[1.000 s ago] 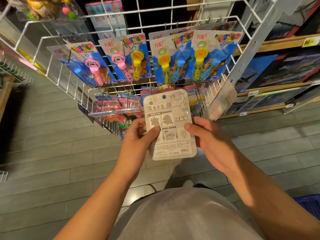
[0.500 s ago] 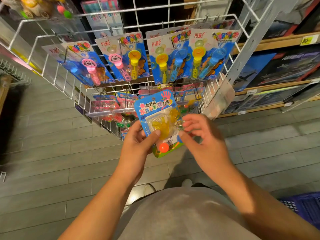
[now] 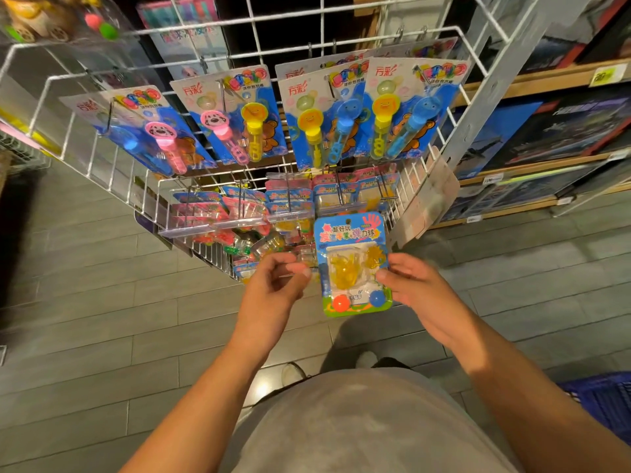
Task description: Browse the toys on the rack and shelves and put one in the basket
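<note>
Head view: the toy card (image 3: 353, 264) stands upright in front of the wire rack (image 3: 218, 56), front face toward the camera, long axis running top to bottom of the frame, hang-hole uppermost. The right hand (image 3: 420, 295) pinches the card at its right edge, thumb on the front face near the blister; the remaining fingers are hidden behind the card. The left hand (image 3: 273, 288) is just beside the card's left edge and apart from it, fingers loosely curled, holding nothing. The blue basket (image 3: 604, 404) shows only as a corner at the lower right of the frame, beside the right forearm and well below the card. Judgement: the card is in the nearer hand, on the basket's side. The deposit therefore calls for a downward, rightward sweep of the right arm, with no transfer between hands required.
</note>
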